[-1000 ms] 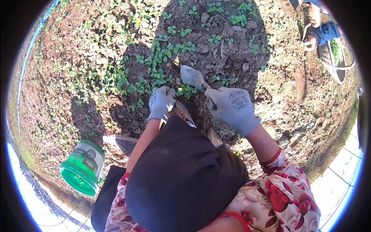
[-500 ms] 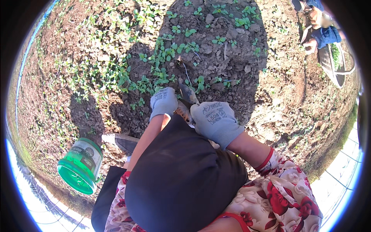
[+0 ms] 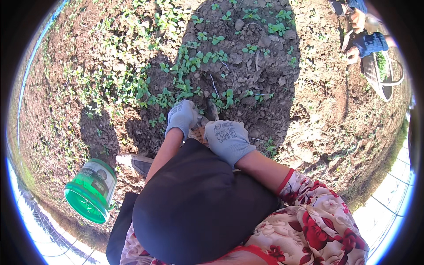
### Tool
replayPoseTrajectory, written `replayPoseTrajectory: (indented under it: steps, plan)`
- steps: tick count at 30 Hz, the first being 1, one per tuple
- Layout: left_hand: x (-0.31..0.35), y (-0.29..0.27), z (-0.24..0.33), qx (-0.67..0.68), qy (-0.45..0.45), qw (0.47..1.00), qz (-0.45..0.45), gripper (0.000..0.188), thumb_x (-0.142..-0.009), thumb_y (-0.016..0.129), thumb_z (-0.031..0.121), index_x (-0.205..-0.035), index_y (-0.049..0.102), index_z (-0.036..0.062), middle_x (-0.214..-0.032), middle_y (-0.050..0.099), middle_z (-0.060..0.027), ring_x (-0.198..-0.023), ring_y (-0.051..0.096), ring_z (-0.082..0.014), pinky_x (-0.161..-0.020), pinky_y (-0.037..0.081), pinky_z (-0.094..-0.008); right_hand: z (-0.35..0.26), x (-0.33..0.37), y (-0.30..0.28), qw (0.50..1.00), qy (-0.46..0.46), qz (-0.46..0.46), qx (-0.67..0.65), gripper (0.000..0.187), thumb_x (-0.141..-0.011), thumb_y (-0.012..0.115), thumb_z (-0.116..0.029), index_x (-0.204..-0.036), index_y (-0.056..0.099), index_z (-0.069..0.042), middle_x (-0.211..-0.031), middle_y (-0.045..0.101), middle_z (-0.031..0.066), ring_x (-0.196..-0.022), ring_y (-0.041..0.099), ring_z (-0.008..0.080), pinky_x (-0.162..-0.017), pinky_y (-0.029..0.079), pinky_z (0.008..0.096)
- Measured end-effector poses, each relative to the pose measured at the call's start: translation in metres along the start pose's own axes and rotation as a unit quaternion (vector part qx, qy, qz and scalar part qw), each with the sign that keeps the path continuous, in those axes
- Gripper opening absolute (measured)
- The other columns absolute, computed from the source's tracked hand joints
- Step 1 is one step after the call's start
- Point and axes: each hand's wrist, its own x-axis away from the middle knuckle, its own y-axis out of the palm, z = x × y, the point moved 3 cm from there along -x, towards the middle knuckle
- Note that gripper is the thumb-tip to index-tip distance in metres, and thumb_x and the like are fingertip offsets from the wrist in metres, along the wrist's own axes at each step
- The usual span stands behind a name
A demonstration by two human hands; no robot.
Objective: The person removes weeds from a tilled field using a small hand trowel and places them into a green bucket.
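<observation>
My right hand (image 3: 228, 140), in a grey work glove, is closed round a hand trowel. The trowel's dirty metal blade (image 3: 213, 111) points away from me, its tip down at the soil among the seedlings. Close beside it on the left, my left hand (image 3: 182, 117), also gloved, has its fingers curled low at the ground. What it holds, if anything, is hidden under the glove. Small green seedlings (image 3: 182, 84) grow just beyond both hands, and one seedling (image 3: 228, 98) stands right of the blade. A patterned shoe or cloth (image 3: 198, 134) shows between my wrists.
A green bucket (image 3: 73, 191) lies tipped at the left, near a shoe (image 3: 132, 160). At the far right a co-worker's hands (image 3: 353, 54) work by a wicker basket (image 3: 372, 77) with greens in it; a small trowel (image 3: 346, 40) shows there. Dark cloth covers my knees.
My right hand and the trowel have moved left, closer to my left hand. The blade shows less and sits lower at the soil. My left hand has shifted slightly left.
</observation>
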Motion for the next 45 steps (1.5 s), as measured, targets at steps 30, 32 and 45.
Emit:
replayPoseTrajectory:
  steps: [30, 32, 45]
  plan:
    - [0.019, 0.000, 0.007, -0.103, -0.060, 0.992, 0.036, 0.042, -0.088, 0.058, 0.046, -0.108, 0.065, 0.0088, -0.101, 0.069, -0.0144, -0.099, 0.066, -0.0328, -0.082, 0.050, -0.0451, 0.045, -0.062, 0.059, 0.995, -0.067, 0.043, -0.063, 0.024, -0.073, 0.058, -0.025, -0.090, 0.069, -0.012, -0.083, 0.067, 0.0169, -0.082, 0.066, 0.0358, -0.074, 0.051, 0.0443]
    - [0.011, 0.008, 0.000, -0.112, -0.016, 0.992, 0.061, 0.029, -0.089, 0.058, 0.036, -0.103, 0.067, 0.0122, -0.100, 0.069, -0.0124, -0.096, 0.067, -0.0314, -0.079, 0.050, -0.0447, 0.056, -0.061, 0.057, 0.994, -0.070, 0.028, -0.082, 0.026, -0.074, 0.058, -0.025, -0.093, 0.070, -0.012, -0.087, 0.068, 0.0182, -0.086, 0.066, 0.0359, -0.078, 0.051, 0.0443]
    - [0.015, 0.005, -0.081, 0.299, -0.020, 0.947, 0.116, 0.029, -0.089, 0.066, 0.032, -0.088, 0.067, 0.0029, -0.071, 0.061, -0.0043, -0.067, 0.053, -0.0125, -0.063, 0.044, -0.0310, 0.065, -0.051, 0.053, 0.975, -0.042, 0.067, -0.210, 0.018, -0.076, 0.061, -0.025, -0.084, 0.068, -0.011, -0.078, 0.066, 0.0152, -0.076, 0.064, 0.0360, -0.069, 0.050, 0.0422]
